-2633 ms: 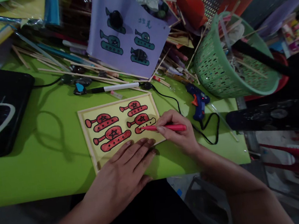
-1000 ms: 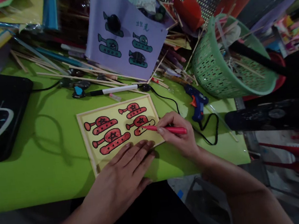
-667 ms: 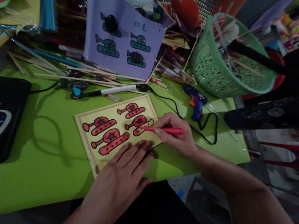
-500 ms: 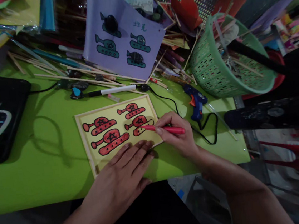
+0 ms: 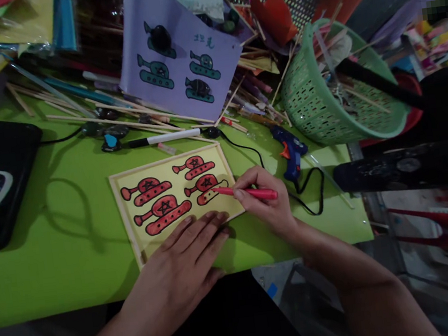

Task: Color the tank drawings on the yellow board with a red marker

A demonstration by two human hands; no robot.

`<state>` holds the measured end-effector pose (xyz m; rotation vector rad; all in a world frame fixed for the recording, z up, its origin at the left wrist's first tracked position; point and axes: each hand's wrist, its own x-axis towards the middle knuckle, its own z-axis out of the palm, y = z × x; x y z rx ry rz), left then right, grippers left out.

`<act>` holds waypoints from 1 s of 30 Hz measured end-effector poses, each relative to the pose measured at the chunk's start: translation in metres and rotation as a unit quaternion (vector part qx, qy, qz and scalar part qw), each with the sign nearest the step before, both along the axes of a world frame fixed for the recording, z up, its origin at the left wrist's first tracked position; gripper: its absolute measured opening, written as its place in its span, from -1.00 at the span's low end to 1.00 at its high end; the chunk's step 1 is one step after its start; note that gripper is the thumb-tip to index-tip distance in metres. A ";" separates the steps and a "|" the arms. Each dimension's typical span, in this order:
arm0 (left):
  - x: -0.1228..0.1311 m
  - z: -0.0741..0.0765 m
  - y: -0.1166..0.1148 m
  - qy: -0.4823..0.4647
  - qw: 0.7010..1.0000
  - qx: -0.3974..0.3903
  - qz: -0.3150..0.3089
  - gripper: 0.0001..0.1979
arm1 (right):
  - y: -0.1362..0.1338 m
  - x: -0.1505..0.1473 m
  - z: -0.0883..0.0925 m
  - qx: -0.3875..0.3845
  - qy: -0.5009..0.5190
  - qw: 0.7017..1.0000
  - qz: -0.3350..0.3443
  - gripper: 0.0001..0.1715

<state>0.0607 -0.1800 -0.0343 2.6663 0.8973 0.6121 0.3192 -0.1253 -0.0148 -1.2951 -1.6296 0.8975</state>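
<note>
My right hand [image 5: 266, 201] is closed round a red marker [image 5: 257, 191], whose tip rests at the lower right tank drawing [image 5: 206, 189] on a yellow card [image 5: 207, 159] edged with thin wooden strips. Several tanks on the card are coloured red with black outlines and stars; the track of the lower right one is partly yellow. Flat on the card's lower edge lies my left hand [image 5: 182, 264], its fingers stretched out and holding nothing.
Behind the card are a white and black pen [image 5: 172, 136], wooden sticks [image 5: 121, 120] and a purple sheet with green tanks [image 5: 178, 49]. A blue glue gun [image 5: 293, 152] and a green basket [image 5: 316, 92] stand right; a black device [image 5: 24, 153] lies left.
The whole view has shifted slightly, with the card and objects appearing a little further left. My right hand still holds the marker at the same drawing, and my left hand stays on the card.
</note>
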 end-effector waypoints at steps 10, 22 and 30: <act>0.000 0.000 0.001 -0.005 1.000 0.011 -0.001 -0.53 | 0.000 -0.001 0.000 -0.005 -0.005 1.000 0.026 -0.91; -0.001 -0.001 0.001 -0.010 1.000 0.002 -0.001 -0.53 | 0.001 -0.001 0.001 0.001 -0.002 1.000 0.011 -0.90; -0.003 -0.004 -0.001 -0.001 1.000 -0.023 -0.003 -0.42 | 0.000 0.001 0.002 -0.008 -0.017 1.000 -0.017 -0.89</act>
